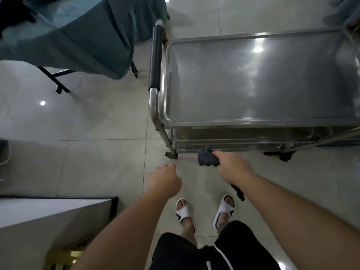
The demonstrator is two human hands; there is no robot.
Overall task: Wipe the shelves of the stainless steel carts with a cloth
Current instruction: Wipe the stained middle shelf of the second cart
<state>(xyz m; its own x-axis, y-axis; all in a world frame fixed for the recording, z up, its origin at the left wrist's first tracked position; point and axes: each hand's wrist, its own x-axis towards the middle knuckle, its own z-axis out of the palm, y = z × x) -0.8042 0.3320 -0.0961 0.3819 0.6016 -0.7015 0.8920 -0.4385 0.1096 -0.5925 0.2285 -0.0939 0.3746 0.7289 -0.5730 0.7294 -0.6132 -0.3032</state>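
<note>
A stainless steel cart point(259, 121) stands in front of me to the right, its bare top shelf shining under the lights. Lower shelves show beneath its near rim. My right hand point(232, 166) grips a bunched dark grey cloth point(207, 158) just in front of the cart's near lower edge. A loose end of the cloth hangs under my right wrist. My left hand point(165, 179) hovers over the floor to the left of the cloth, fingers curled and holding nothing.
The cart's black padded handle point(155, 57) runs along its left end. A table draped in a teal cloth point(78, 36) stands at the upper left, its black leg on the tiled floor. A white counter corner point(58, 209) lies at the lower left.
</note>
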